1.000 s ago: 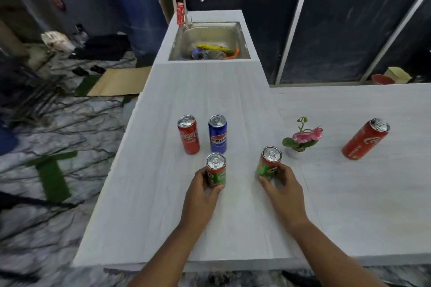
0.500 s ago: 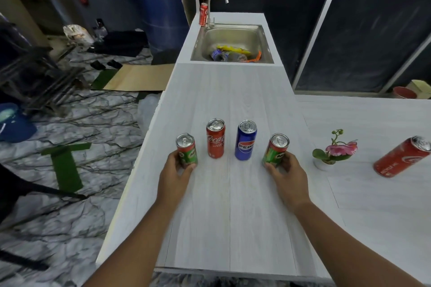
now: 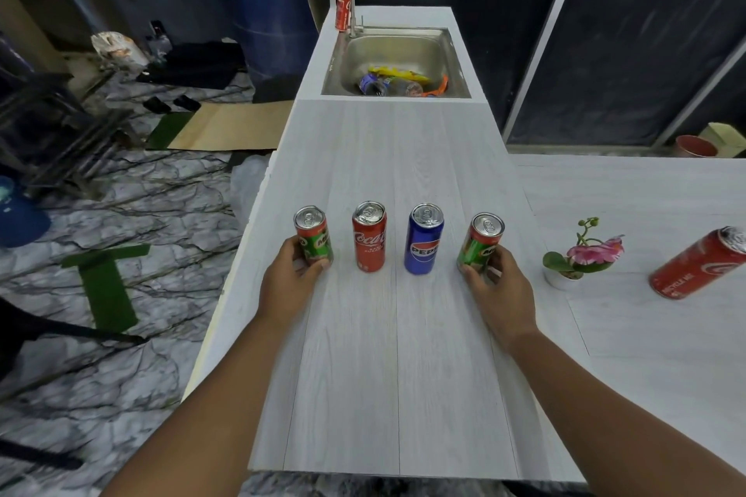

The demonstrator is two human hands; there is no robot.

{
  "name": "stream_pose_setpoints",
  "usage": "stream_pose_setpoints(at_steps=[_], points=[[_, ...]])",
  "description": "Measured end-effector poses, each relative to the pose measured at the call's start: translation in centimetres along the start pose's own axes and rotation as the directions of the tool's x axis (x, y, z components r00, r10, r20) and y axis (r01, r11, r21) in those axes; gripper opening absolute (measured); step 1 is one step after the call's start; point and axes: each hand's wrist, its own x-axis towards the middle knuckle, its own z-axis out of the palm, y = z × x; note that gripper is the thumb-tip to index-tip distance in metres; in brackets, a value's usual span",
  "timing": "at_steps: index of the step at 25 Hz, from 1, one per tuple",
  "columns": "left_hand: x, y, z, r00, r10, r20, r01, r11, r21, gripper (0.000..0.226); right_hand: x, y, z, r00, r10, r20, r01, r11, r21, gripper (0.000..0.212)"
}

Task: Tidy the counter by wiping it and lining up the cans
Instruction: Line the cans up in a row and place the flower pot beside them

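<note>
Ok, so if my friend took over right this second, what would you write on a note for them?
Left hand: fingers wrapped around the left green can, at the left end of the row.
Right hand: holding the right green can, at the right end.
Between them the red can and the blue can stand upright, untouched.
Done: four cans stand side by side on the counter.
Left: let go of both green cans, fetch the other red can standing far right past the flower pot, add it to the row. No cloth is in view, so I can't tell about wiping.
</note>
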Motion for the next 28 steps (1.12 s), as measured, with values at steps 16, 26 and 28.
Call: stream_pose_setpoints(at_steps=[16, 26, 28], points=[[-0.5, 0.2, 0.1, 1.000, -0.016, 0.013, 0.016, 1.000, 0.005, 0.058, 0.7, 0.2, 0.0, 1.000, 0.011, 0.020, -0.010, 0.999, -0.050, 0.068], [-7.7, 0.1, 3.2, 0.977, 0.104, -0.186, -0.070, 0.981, 0.183, 0.079, -1.9, 0.3, -0.1, 0.996, 0.092, 0.010, -0.092, 0.995, -0.033, 0.092], [-10.4, -0.3, 3.7, 0.969, 0.153, -0.194, -0.102, 0.963, 0.249, 0.079, -4.3, 1.2, -0.4, 0.997, 0.074, -0.020, -0.075, 0.995, -0.059, 0.090]])
